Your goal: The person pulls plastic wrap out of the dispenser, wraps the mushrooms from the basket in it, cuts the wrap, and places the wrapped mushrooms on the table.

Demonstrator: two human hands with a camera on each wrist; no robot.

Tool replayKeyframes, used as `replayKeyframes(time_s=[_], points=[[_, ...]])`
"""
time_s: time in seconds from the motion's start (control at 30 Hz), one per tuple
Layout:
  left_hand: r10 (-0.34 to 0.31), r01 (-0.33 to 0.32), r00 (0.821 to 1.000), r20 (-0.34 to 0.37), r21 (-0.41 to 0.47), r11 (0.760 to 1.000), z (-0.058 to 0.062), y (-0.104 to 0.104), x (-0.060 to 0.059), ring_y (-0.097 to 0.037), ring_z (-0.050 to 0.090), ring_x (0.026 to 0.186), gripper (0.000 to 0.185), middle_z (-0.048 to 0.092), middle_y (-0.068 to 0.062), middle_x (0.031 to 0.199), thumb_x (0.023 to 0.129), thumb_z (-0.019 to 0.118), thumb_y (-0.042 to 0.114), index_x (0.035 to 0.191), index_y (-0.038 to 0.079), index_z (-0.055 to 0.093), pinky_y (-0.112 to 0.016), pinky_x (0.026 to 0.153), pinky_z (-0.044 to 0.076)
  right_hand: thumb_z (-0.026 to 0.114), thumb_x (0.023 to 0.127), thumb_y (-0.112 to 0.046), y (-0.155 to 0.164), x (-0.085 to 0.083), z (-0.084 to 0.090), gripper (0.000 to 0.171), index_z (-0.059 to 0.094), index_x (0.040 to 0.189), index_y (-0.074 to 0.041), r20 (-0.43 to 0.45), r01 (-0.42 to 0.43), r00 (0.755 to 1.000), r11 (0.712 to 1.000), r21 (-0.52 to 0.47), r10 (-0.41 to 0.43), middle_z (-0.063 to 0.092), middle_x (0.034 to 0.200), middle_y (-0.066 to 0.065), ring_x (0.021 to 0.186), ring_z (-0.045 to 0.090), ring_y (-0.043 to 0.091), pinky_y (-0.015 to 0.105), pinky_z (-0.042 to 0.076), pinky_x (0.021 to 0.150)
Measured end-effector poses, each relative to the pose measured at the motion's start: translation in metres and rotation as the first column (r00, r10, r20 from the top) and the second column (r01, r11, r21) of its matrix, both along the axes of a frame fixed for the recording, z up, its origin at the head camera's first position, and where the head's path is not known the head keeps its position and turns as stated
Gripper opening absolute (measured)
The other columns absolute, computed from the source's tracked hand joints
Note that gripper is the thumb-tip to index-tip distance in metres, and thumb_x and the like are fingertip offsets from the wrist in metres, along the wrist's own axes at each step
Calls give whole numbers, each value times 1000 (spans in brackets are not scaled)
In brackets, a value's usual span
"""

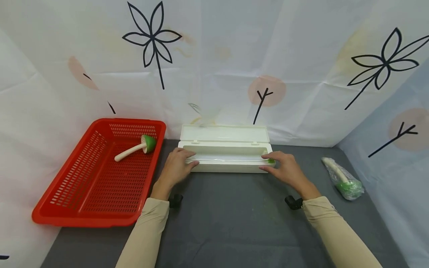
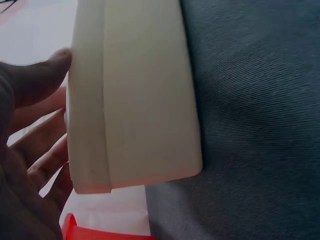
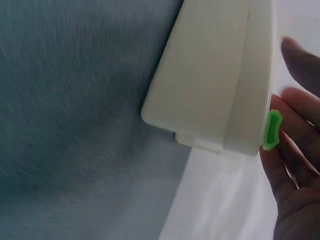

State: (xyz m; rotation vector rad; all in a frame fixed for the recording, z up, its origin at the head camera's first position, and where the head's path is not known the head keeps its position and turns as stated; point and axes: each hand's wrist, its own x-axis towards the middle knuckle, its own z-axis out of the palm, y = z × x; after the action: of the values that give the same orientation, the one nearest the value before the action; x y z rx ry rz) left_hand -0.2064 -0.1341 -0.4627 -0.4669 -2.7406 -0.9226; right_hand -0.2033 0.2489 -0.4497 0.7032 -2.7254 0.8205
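Observation:
A long cream-white cling film dispenser (image 1: 228, 168) lies across the table with its lid (image 1: 224, 133) raised at the back. My left hand (image 1: 175, 166) is at its left end, thumb and fingers spread apart over the rim. In the left wrist view, that thumb (image 2: 60, 60) reaches the dispenser's top edge. At the right end is my right hand (image 1: 285, 169), thumb and fingers apart around a small green slider (image 3: 271, 131). Fingers of that hand lie behind the slider in the right wrist view, and the thumb stands away from the dispenser.
On the left stands a red plastic basket (image 1: 152, 186) with a green-capped, white-stemmed vegetable (image 1: 147, 144) inside. A similar vegetable wrapped in clear film (image 1: 343, 178) lies at the right. A printed white cloth (image 1: 214, 74) hangs behind the grey table (image 1: 234, 223).

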Motion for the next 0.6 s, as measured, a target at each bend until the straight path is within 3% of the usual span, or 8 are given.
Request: replayKeyframes(time_s=[0.13, 0.27, 0.47, 0.6], points=[[-31, 33, 997, 66, -31, 999, 2, -6, -5, -36, 54, 116, 32, 72, -14, 106, 87, 82, 20, 114, 3, 78, -59, 104, 35, 79, 90, -19, -3, -12, 8, 33, 75, 118, -2, 178, -83, 982, 993, 80, 68, 63, 113, 19, 103, 58, 36, 52, 50, 83], [-53, 46, 988, 142, 53, 998, 4, -10, -8, -34, 54, 112, 22, 69, -13, 102, 88, 82, 15, 106, 4, 80, -55, 98, 40, 76, 93, -16, -1, -23, 13, 24, 78, 112, -2, 293, -124, 951, 990, 73, 97, 58, 108, 15, 99, 52, 31, 46, 46, 80], [-53, 9, 970, 238, 182, 983, 9, -11, -16, -26, 61, 89, 10, 72, -9, 90, 87, 81, 6, 96, 3, 82, -38, 71, 48, 75, 92, -8, 3, -33, 14, 12, 80, 101, -3, 322, -121, 939, 992, -25, 123, 72, 101, 10, 101, 62, 35, 59, 48, 92], [16, -50, 979, 205, 160, 986, 9, -8, -19, -28, 65, 93, 9, 76, -9, 92, 89, 80, 11, 95, 5, 83, -47, 87, 45, 73, 93, -7, 0, -32, 11, 11, 80, 100, -2, 293, -65, 953, 997, -39, 73, 73, 98, 11, 100, 63, 36, 60, 47, 94]])
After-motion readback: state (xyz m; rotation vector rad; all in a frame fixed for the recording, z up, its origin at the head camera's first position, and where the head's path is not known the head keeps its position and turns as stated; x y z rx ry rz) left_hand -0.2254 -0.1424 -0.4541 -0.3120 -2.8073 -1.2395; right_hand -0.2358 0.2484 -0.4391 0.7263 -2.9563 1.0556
